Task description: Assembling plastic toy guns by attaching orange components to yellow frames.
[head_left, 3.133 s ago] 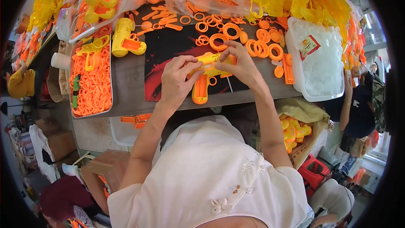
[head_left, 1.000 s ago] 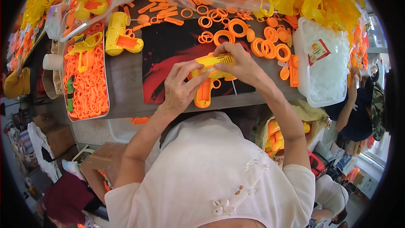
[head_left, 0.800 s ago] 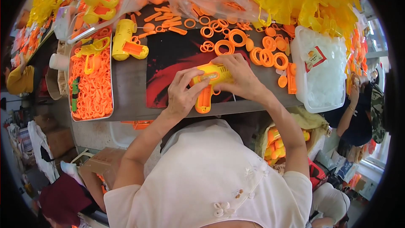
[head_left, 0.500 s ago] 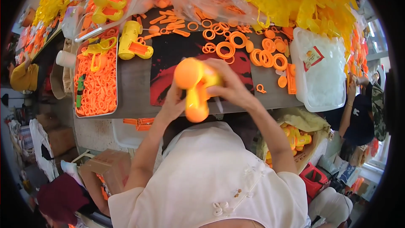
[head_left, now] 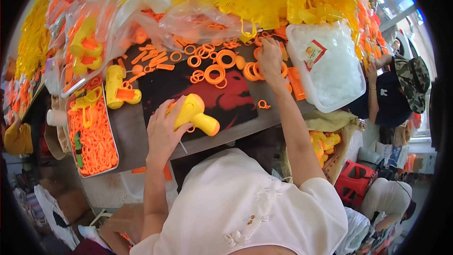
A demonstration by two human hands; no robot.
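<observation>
My left hand (head_left: 166, 127) is wrapped round a yellow toy shaped like a hair dryer (head_left: 193, 114), with orange at its back and on the handle end. It holds the toy tilted over the near edge of the dark mat (head_left: 158, 89). A thin white stick (head_left: 183, 148) shows below the toy. My right hand (head_left: 271, 61) is stretched to the far right of the table, its bent fingertips down among loose orange parts. What the fingers pinch, if anything, is hidden. Orange rings (head_left: 214, 73) lie just left of this hand, and a small orange ring piece (head_left: 264, 105) lies nearer me.
A metal tray of small orange parts (head_left: 96, 134) stands left, beside another yellow toy (head_left: 118, 87). On the right is a white tub of clear pieces (head_left: 330, 75). Yellow shells (head_left: 264, 0) heap at the back. An open box of yellow toys (head_left: 347, 153) sits below right; a co-worker (head_left: 391, 87) is beyond.
My right hand has let go of the toy and reached far right to the orange parts. My left hand keeps the toy, now further left and turned. The whole view has swung.
</observation>
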